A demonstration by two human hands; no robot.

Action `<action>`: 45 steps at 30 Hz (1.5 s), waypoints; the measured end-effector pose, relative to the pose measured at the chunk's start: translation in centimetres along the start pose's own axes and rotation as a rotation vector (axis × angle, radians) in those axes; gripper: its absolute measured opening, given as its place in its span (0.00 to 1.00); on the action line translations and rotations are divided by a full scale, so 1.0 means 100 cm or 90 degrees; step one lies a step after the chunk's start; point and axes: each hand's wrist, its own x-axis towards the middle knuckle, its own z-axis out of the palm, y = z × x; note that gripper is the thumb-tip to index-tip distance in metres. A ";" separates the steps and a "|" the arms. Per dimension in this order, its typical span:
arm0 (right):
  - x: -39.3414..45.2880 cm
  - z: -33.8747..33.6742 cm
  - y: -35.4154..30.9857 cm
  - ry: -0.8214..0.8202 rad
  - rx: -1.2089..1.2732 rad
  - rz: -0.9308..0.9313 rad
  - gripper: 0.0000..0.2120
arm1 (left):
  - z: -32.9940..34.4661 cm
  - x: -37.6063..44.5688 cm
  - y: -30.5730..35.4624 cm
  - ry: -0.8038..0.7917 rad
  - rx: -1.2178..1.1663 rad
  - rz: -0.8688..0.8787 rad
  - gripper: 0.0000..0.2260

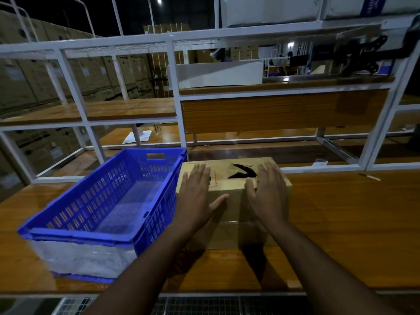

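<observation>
A wooden tabletop (341, 223) carries a blue crate (109, 201) on the left and, just beside it, a cardboard box (236, 214). On the box top lie both hands, left hand (196, 192) and right hand (268, 192), fingers straight and spread, gripping nothing.

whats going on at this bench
A person has the left hand and right hand laid flat, fingers straight, on top of a brown cardboard box with a black mark. The box sits on a wooden workbench and its top looks closed. A blue slotted plastic crate stands right beside it, on the left.
</observation>
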 end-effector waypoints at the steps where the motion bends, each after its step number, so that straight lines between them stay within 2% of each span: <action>1: 0.002 0.002 -0.001 -0.029 -0.038 -0.007 0.27 | 0.002 0.003 0.002 -0.027 0.040 0.015 0.40; 4: 0.005 0.006 -0.001 -0.059 -0.113 -0.027 0.27 | 0.009 0.007 0.001 -0.057 0.103 0.018 0.39; 9: 0.018 0.001 -0.005 -0.040 -0.135 -0.002 0.21 | 0.004 0.012 0.005 -0.053 0.081 0.003 0.42; 12: 0.033 -0.002 -0.018 -0.109 -0.090 -0.001 0.18 | -0.008 0.030 0.011 -0.136 0.035 0.043 0.40; 15: 0.042 0.010 -0.033 -0.237 -0.128 -0.111 0.25 | -0.007 0.043 0.018 -0.262 0.081 0.118 0.50; 18: 0.049 0.012 -0.034 -0.305 -0.180 -0.143 0.28 | 0.000 0.048 0.018 -0.243 0.094 0.121 0.50; 21: 0.050 0.011 -0.032 -0.316 -0.175 -0.129 0.31 | 0.000 0.047 0.016 -0.223 0.098 0.127 0.47; 25: 0.048 0.011 -0.023 -0.290 -0.162 -0.064 0.39 | -0.001 0.048 0.008 -0.238 0.115 0.094 0.50; 27: 0.048 0.011 -0.014 -0.260 -0.172 -0.043 0.40 | -0.002 0.046 -0.003 -0.235 0.124 0.044 0.53; 30: 0.048 0.012 -0.004 -0.222 -0.154 -0.032 0.37 | -0.007 0.042 -0.018 -0.232 0.121 -0.006 0.56; 34: 0.049 0.010 0.001 -0.194 -0.120 -0.034 0.32 | -0.012 0.039 -0.022 -0.219 0.107 -0.017 0.56; 38: 0.029 0.005 0.021 -0.040 0.061 -0.057 0.23 | -0.013 0.030 -0.025 -0.193 0.089 -0.067 0.58; 39: 0.019 0.004 0.028 0.000 0.122 -0.029 0.23 | -0.014 0.027 -0.026 -0.185 0.069 -0.093 0.58; 41: -0.003 0.003 0.042 0.033 0.257 0.111 0.32 | -0.015 0.021 -0.028 -0.171 0.015 -0.145 0.59; 43: -0.025 0.007 0.053 0.025 0.353 0.254 0.40 | -0.017 0.017 -0.030 -0.154 -0.042 -0.185 0.59; 45: -0.045 0.016 0.060 -0.016 0.379 0.313 0.39 | -0.017 0.015 -0.032 -0.138 -0.088 -0.212 0.58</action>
